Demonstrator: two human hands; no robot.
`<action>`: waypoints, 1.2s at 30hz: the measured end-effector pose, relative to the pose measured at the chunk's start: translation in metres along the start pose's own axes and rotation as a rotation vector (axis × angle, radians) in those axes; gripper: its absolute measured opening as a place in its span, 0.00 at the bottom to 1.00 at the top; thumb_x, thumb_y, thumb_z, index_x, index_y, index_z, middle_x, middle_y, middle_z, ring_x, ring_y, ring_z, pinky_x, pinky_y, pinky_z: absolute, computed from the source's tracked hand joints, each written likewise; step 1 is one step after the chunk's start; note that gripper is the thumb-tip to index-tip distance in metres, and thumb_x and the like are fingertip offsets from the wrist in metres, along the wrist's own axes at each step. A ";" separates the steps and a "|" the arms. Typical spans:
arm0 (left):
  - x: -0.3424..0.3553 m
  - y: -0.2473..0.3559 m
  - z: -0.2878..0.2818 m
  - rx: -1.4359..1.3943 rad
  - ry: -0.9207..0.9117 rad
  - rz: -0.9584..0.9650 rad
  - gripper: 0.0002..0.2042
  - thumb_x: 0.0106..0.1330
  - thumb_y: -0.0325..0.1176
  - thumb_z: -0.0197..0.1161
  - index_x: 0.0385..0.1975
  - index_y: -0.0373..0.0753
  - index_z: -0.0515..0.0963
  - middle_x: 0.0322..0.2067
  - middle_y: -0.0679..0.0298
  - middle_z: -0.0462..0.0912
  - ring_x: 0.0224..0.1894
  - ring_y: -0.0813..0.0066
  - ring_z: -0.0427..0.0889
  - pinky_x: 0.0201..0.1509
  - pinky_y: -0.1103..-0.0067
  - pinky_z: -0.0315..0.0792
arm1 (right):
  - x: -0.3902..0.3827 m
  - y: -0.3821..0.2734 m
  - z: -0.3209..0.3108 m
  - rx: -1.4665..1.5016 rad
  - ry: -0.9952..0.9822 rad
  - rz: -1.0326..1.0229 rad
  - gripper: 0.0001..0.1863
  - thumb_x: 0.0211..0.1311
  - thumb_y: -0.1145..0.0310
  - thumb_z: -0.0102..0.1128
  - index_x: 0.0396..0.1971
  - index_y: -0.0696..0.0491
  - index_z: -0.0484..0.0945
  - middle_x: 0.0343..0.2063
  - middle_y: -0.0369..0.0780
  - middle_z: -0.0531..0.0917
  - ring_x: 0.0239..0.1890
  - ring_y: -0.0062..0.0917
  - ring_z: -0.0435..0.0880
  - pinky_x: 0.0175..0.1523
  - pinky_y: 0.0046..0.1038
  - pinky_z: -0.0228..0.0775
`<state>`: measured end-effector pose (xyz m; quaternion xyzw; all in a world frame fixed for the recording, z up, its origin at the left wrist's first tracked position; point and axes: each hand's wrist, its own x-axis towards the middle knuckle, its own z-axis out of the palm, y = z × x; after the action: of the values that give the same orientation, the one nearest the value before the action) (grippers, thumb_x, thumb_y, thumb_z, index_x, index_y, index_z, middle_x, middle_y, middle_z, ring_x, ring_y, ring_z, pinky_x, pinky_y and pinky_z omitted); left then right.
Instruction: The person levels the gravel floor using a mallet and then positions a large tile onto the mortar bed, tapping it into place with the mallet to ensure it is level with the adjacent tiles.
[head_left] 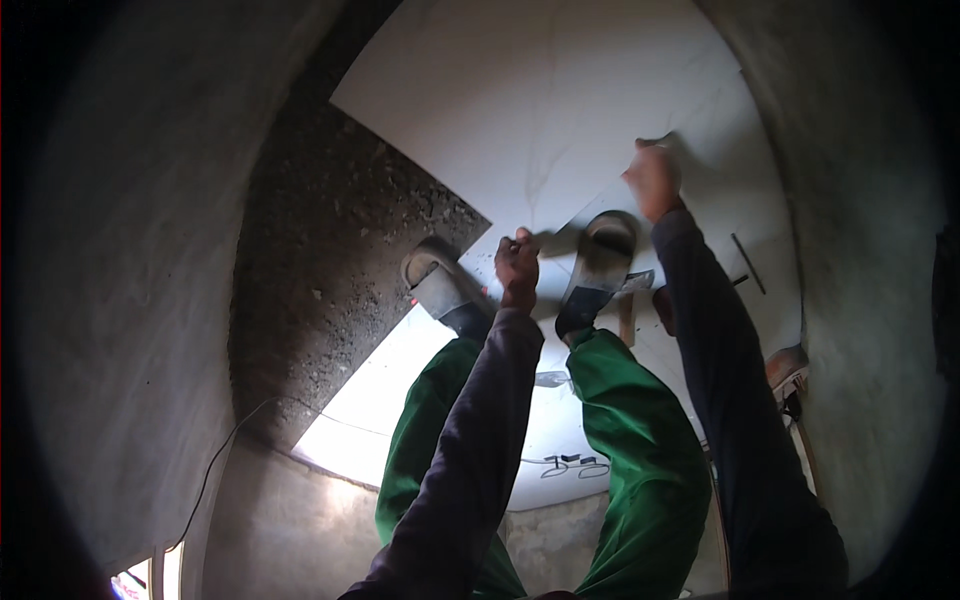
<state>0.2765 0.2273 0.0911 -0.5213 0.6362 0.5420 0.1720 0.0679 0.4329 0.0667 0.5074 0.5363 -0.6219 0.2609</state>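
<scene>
The left hand (517, 262) curls closed on the near edge of a large white tile (560, 110) lying on the floor. The right hand (652, 180) presses on the tile farther up; its grip cannot be told. A rough mortar bed (340, 250) lies just left.

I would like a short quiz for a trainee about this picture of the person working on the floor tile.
1. True or false: both hands touch the large white tile.
2. Which hand is farther from the person's body? A) left hand B) right hand
3. What surface lies to the left of the tile's edge?

Key
1. True: the left hand is at the near edge, the right hand at a lifted right part.
2. B, the right hand.
3. A rough grey mortar bed, not yet covered; the left shoe stands at its border, the right shoe on the tile.
</scene>
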 end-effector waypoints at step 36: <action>-0.108 0.321 -0.277 -1.052 -0.234 0.005 0.13 0.80 0.44 0.54 0.40 0.43 0.79 0.35 0.70 0.81 0.34 0.77 0.78 0.42 0.77 0.73 | -0.284 -0.187 0.238 -0.539 -0.238 -0.967 0.15 0.71 0.57 0.62 0.27 0.50 0.77 0.17 0.28 0.72 0.18 0.13 0.71 0.23 0.22 0.65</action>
<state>0.1430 -0.0038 0.4376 -0.4716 0.2567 0.8425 -0.0437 -0.0792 0.2030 0.3798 0.0456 0.8145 -0.5646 0.1255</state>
